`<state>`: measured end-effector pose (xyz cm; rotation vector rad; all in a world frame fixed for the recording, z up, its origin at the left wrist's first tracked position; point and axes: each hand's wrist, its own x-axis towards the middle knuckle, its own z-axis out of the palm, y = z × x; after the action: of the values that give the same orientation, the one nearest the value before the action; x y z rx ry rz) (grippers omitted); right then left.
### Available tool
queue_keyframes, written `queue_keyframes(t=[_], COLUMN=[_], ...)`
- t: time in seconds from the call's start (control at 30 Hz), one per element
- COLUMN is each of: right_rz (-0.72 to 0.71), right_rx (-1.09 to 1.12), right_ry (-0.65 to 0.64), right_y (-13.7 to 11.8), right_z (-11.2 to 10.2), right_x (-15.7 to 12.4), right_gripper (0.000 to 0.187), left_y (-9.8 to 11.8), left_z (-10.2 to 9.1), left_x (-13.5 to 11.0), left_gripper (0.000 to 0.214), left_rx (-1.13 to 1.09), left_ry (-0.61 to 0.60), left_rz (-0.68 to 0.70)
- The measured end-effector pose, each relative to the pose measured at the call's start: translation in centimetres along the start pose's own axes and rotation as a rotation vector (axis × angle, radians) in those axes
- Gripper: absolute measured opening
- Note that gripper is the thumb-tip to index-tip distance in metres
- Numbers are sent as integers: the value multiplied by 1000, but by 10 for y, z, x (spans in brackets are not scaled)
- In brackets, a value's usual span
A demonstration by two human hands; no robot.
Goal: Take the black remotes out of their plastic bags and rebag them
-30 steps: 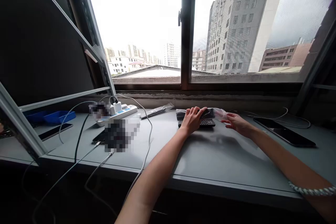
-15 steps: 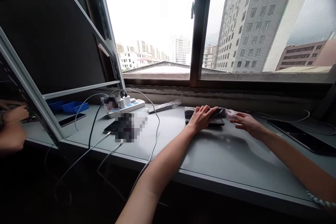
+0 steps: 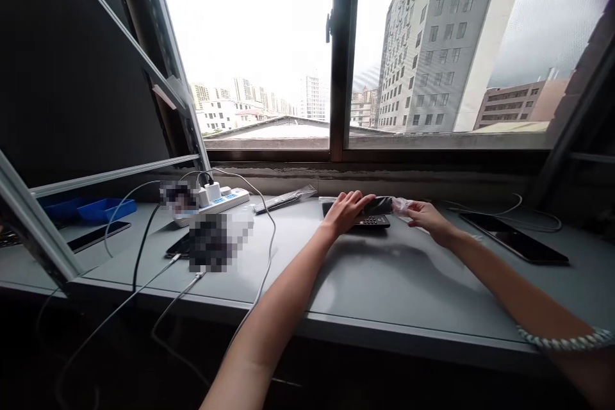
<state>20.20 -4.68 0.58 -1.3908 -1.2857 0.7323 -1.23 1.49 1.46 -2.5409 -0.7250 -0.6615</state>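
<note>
My left hand [image 3: 346, 211] lies across a flat black item [image 3: 377, 205] in clear plastic, its fingers closed over it near the back of the table. What the item is cannot be made out. To the right of it, my right hand [image 3: 427, 220] pinches the crumpled end of the clear plastic bag [image 3: 401, 205]. Just in front of the black item, a black remote control [image 3: 375, 222] with buttons rests on the table, partly hidden by my left hand.
On the grey table [image 3: 408, 295], a black tablet-like device [image 3: 516, 238] lies at the right. Left of my hands are a plastic-wrapped slim item [image 3: 284, 199], a white power strip [image 3: 223, 200], loose cables and a phone [image 3: 177, 245]. Blue bins [image 3: 106, 209] stand beyond a metal frame [image 3: 41, 224].
The view has turned to the right, and the other person's arm at the left has gone out of sight. My right hand's fingers have closed on the bag's end. My left hand stays put.
</note>
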Motion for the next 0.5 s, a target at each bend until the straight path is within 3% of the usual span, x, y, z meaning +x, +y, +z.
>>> queue_keyframes(t=[0.2,0.37,0.5], right_rz=[-36,-14,-73], right_rx=[123,237,180], right_ry=[91,204,232], right_y=[2,12,18], right_z=[-8,-9,-16], right_x=[6,15,22], right_gripper=[36,26,34], left_y=[-15,-13,-11], left_z=[-3,2,5], left_x=[-5,-9,-10], left_gripper=[46,47,46], left_rx=[20,53,53], left_ry=[10,3,3], left_rz=[-110,-261,-332])
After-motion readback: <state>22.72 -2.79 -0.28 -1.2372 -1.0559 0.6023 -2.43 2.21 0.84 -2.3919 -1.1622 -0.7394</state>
